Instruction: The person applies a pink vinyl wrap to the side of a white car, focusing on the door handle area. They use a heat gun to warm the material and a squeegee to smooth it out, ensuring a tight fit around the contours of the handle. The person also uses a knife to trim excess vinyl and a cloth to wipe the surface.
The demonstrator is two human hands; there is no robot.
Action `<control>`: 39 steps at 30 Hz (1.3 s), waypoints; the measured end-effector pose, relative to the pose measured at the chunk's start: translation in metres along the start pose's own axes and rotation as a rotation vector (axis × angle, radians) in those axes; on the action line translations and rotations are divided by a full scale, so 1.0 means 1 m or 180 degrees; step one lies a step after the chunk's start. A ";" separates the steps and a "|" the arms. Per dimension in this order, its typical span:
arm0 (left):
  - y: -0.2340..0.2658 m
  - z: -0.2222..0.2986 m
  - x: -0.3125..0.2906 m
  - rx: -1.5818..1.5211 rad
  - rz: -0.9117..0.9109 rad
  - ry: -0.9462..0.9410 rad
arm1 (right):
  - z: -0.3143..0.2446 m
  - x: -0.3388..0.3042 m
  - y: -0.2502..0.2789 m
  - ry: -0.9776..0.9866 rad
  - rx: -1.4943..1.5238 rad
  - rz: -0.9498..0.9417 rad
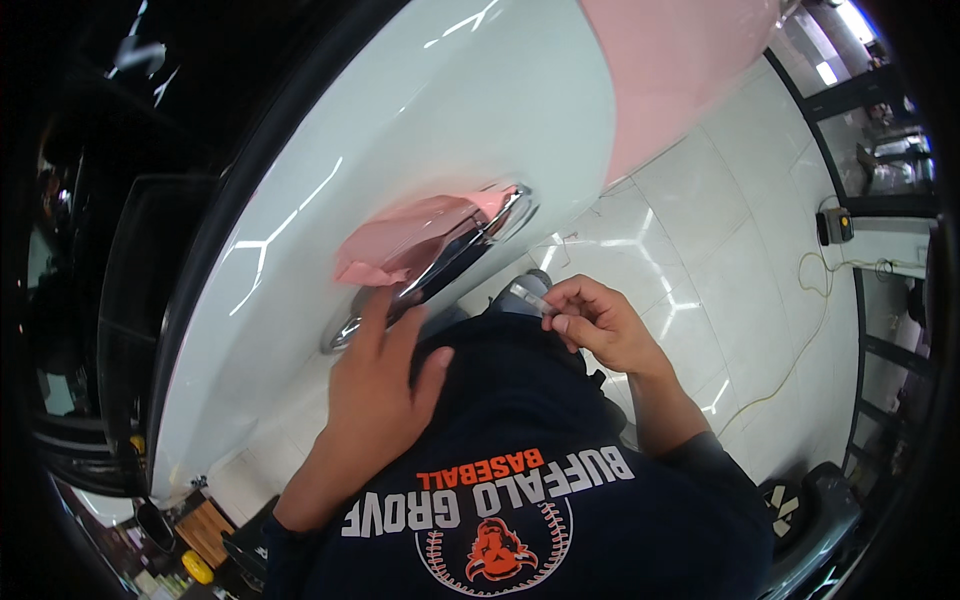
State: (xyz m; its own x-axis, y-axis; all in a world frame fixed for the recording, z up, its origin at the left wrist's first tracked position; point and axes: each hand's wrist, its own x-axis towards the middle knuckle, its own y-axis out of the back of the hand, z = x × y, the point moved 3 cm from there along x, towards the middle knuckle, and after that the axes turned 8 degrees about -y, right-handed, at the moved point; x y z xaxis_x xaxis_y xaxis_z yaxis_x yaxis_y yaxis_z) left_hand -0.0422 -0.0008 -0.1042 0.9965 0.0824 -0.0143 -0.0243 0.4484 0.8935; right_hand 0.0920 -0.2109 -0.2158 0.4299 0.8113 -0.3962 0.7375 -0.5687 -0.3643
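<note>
A white car door [420,110] with a chrome door handle [445,260] fills the upper middle. Loose, wrinkled pink film [405,230] lies around the upper side of the handle, its lower edge hanging in a ragged flap. My left hand [375,385] is at the handle's lower end, fingers apart, with the index fingertip touching or just under the flap. Between the thumb and fingers of my right hand [600,325], right of the handle, is a small clear, flat tool [527,295]; its exact kind is not plain.
Smooth pink film [680,70] covers the neighbouring body panel. Dark window glass [150,240] borders the door at left. A yellow cord [790,370] runs over the pale tiled floor [720,210]. At the lower right is a black seat [820,510]; clutter with a yellow item [197,567] shows lower left.
</note>
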 end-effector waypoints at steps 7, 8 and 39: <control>-0.008 0.006 0.008 -0.0376 0.0171 0.0231 | 0.007 0.024 -0.002 -0.0276 -0.1088 -0.0248; -0.009 0.008 0.011 -0.0394 0.0194 0.0238 | 0.007 0.028 -0.004 -0.0137 -0.1417 -0.0209; -0.029 0.040 0.044 0.0312 0.0783 -0.0002 | 0.010 0.051 -0.029 0.0874 -0.1729 -0.0397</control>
State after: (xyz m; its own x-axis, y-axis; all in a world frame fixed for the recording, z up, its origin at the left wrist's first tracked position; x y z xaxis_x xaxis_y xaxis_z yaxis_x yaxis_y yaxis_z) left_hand 0.0054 -0.0455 -0.1124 0.9616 0.1776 0.2092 -0.2581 0.3266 0.9092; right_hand 0.0875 -0.1546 -0.2344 0.3885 0.9135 -0.1208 0.9195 -0.3758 0.1155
